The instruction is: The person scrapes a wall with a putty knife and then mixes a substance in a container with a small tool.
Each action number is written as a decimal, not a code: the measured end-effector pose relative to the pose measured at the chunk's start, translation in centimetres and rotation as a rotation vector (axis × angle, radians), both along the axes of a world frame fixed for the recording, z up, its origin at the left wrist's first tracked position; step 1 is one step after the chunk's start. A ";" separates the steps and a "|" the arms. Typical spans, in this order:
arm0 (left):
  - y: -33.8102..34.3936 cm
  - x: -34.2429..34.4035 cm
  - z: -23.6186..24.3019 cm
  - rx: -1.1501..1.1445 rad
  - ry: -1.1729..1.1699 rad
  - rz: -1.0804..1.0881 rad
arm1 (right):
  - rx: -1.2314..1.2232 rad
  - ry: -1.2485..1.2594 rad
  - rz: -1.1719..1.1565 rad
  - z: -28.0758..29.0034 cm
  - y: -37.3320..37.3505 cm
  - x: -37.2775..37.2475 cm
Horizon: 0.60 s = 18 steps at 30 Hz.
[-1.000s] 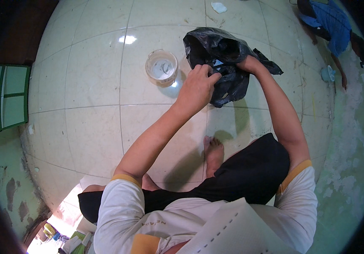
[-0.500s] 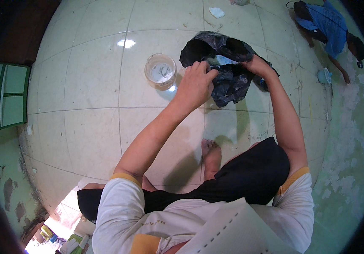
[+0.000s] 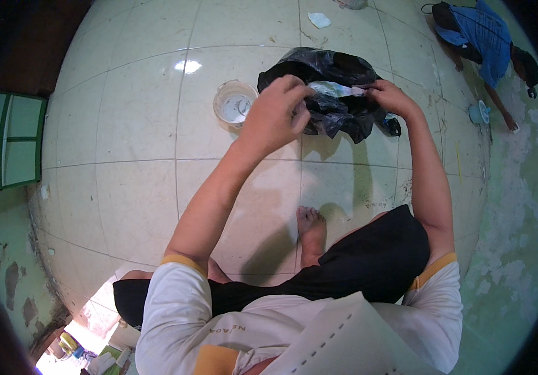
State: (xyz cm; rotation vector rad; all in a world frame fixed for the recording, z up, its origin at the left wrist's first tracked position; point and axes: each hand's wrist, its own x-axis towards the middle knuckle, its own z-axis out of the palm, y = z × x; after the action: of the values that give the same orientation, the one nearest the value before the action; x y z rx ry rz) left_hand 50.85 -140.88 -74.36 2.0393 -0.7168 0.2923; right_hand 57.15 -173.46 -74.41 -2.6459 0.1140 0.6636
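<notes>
A crumpled black plastic bag (image 3: 338, 65) lies on the tiled floor in front of me, its mouth spread wide. Inside its opening shows a white, blue and green plastic packet (image 3: 333, 89). The fingers of my right hand (image 3: 393, 99) are closed on the packet's right end, close to the bag's rim. My left hand (image 3: 275, 111) hovers at the bag's left side, thumb and fingers curved but apart, with nothing visible in them. Left of that hand stands a round whitish tub (image 3: 236, 103) with some pale material at its bottom.
At the upper right a person in blue (image 3: 485, 40) bends by the wall, a hand low against it, near a light-blue bucket (image 3: 479, 112). A white scrap (image 3: 319, 20) lies on the far floor. A green-framed panel (image 3: 15, 142) stands at the left wall.
My left hand has let go of the bag's edge and shifted slightly left. The bag's mouth has spread wider, showing more of the packet. My right hand has moved slightly right.
</notes>
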 end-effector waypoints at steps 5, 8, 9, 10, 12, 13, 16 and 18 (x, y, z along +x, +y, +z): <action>1.8 1.0 1.2 -0.136 0.092 0.084 | 0.243 -0.026 0.033 0.5 -0.7 -0.6; 1.4 0.6 1.0 -0.087 -0.018 0.008 | 0.297 -0.005 0.049 0.8 -1.3 -0.6; 1.0 0.3 1.0 -0.063 -0.040 -0.022 | 0.279 0.006 0.042 1.0 -1.5 -0.5; 0.7 -0.1 0.8 0.022 0.003 -0.058 | 0.259 0.018 0.034 1.2 -1.6 -0.5; -0.1 -1.3 0.5 0.063 0.045 -0.103 | 0.254 0.022 0.016 1.5 -1.6 -0.5; -0.4 -1.7 0.4 0.084 0.068 -0.126 | 0.270 0.015 0.005 1.7 -1.4 -0.7; -0.3 -2.1 0.4 0.102 0.093 -0.198 | 0.307 0.017 -0.008 2.3 -0.7 -1.0; 0.0 -2.1 0.4 -0.010 0.128 -0.148 | 0.317 0.029 -0.018 2.6 -0.4 -1.1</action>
State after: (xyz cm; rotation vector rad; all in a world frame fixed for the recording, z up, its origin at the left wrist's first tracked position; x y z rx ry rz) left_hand 48.80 -140.87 -73.96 1.9645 -0.7797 0.0791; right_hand 56.07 -173.82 -71.86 -2.3297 0.0365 0.6549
